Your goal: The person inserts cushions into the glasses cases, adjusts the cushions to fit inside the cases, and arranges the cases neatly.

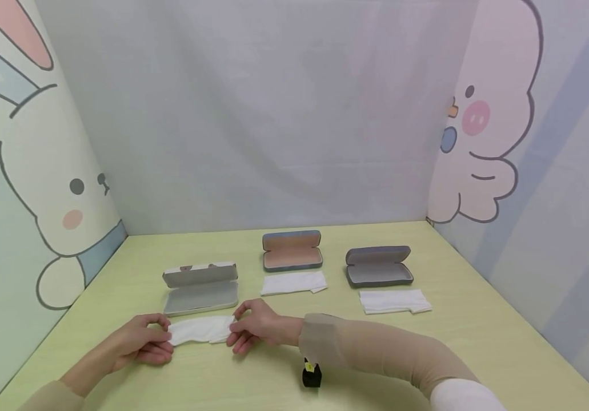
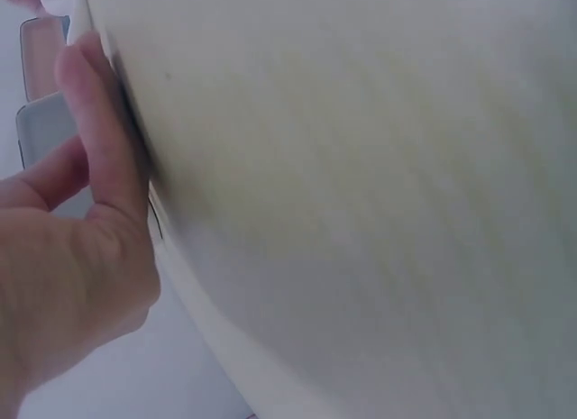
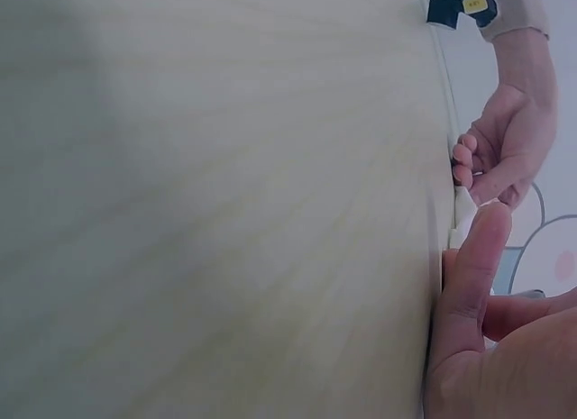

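A white folded cloth (image 1: 201,330) lies on the table in front of an open glasses case (image 1: 201,298) with a pale grey inside. My left hand (image 1: 145,341) pinches the cloth's left end between thumb and finger. At its right end my right hand (image 1: 256,326) does the same, the other fingers resting low by the tabletop. In the left wrist view the left hand (image 2: 77,257) shows from the side, and its fingertips hide most of the cloth. The right wrist view has the right hand (image 3: 505,347) close up, with the left hand (image 3: 509,135) beyond it.
An open blue case (image 1: 292,260) with a pink lining stands at the back, a white cloth (image 1: 294,282) before it. Farther right is an open dark case (image 1: 379,274) with another white cloth (image 1: 394,301). A small black device (image 1: 312,377) with a yellow tag shows below the right forearm.
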Demonstrator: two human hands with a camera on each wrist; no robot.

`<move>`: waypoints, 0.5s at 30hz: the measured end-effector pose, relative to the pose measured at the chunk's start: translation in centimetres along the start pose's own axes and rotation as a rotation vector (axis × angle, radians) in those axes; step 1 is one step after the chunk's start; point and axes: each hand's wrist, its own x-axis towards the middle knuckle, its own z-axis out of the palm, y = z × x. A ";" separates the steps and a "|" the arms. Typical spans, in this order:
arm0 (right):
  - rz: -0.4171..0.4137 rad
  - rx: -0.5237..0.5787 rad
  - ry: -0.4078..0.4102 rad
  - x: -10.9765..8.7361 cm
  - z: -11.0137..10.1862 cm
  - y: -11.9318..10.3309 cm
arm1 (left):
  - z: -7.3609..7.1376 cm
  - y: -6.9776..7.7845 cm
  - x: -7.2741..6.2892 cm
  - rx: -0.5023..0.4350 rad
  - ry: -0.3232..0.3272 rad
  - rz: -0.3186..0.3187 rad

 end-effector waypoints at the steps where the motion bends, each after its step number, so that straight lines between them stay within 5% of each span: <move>1: 0.002 -0.002 0.000 0.1 0.0 0.0 | 0.0 0.0 0.0 0.003 0.005 -0.004; 15: -0.021 -0.033 -0.004 1.0 -0.6 -2.0 | -1.4 1.2 0.5 -0.022 0.036 0.062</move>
